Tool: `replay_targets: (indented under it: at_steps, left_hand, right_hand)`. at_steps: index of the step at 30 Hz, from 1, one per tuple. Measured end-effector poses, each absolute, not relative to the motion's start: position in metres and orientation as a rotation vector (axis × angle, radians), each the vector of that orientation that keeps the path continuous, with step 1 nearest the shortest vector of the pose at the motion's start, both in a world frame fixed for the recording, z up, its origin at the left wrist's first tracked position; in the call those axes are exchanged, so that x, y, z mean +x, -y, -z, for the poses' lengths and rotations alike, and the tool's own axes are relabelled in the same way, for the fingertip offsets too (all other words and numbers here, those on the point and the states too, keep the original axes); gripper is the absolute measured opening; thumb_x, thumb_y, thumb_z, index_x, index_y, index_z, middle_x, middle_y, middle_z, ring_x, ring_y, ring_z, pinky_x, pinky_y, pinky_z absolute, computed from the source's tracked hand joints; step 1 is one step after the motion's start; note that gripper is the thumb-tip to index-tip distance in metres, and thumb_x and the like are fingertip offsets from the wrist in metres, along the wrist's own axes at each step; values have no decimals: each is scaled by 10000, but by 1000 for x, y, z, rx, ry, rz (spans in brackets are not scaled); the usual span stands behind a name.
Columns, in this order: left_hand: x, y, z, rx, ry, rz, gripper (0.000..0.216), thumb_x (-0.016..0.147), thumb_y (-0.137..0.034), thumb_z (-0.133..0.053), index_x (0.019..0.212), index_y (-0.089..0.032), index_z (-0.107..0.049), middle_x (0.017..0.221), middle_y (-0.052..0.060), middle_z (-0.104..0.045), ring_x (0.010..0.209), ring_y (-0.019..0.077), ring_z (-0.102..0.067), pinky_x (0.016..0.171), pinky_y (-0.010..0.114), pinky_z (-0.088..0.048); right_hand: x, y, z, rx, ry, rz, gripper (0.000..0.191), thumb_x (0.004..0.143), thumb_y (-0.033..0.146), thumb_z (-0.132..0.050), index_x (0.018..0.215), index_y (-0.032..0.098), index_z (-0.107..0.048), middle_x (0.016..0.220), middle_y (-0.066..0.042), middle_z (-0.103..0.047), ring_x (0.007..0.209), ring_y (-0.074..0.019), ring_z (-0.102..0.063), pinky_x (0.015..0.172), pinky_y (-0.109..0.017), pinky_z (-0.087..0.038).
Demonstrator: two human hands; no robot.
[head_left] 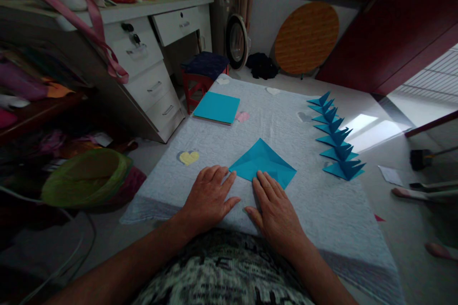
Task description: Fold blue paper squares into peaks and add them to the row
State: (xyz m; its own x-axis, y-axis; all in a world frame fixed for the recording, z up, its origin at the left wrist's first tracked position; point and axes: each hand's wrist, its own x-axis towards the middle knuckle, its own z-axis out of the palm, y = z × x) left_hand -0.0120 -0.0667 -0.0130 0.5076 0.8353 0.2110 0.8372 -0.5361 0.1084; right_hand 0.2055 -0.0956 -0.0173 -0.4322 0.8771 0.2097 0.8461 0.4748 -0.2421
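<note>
A creased blue sheet of origami paper [263, 159] lies in front of me on the cloth-covered table [279, 119], one corner pointing away. My left hand [211, 193] rests flat with its fingertips at the sheet's left corner. On the sheet's near edge lie the outstretched fingers of my right hand [274, 202], its thumb held apart. Neither hand grips anything. A stack of blue paper [217, 107] sits at the far left of the table. Along the right side stands a row of several folded blue paper cranes [336, 138].
Left of the table are a white desk with drawers [153, 86], a red stool [195, 86] with a dark cover, and a green-rimmed bin [86, 176]. A washing machine with its door [236, 42] ajar and a round wooden tabletop [307, 38] stand behind.
</note>
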Motion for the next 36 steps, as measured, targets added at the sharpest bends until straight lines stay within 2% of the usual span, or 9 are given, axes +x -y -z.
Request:
replay_targets:
  at_steps: [20, 26, 36]
  left_hand:
    - [-12, 68, 10, -2694, 1550, 325, 524, 942, -505, -550, 1335, -159, -577, 1258, 148, -601, 1191, 320, -502, 992, 480, -402]
    - [-13, 70, 8, -2656, 1606, 283, 519, 934, -465, -583, 1329, -129, -579, 1251, 153, -612, 1177, 309, -533, 968, 448, -443]
    - [-23, 67, 6, -2590, 1689, 330, 509, 906, -416, -638, 1312, -117, -572, 1236, 163, -622, 1158, 327, -563, 935, 477, -483]
  right_hand:
    - [200, 95, 14, -1515, 2470, -102, 626, 914, 448, -615, 1398, 62, -523, 1513, -240, -432, 1407, -390, -394, 1127, -561, -398]
    - [200, 95, 15, -1526, 2455, -108, 619, 914, 433, -620, 1403, 66, -519, 1521, -234, -424, 1415, -382, -386, 1135, -548, -394]
    - [200, 94, 14, -1524, 2482, -53, 612, 905, 421, -632, 1395, 71, -524, 1513, -233, -436, 1403, -384, -401, 1120, -546, -410]
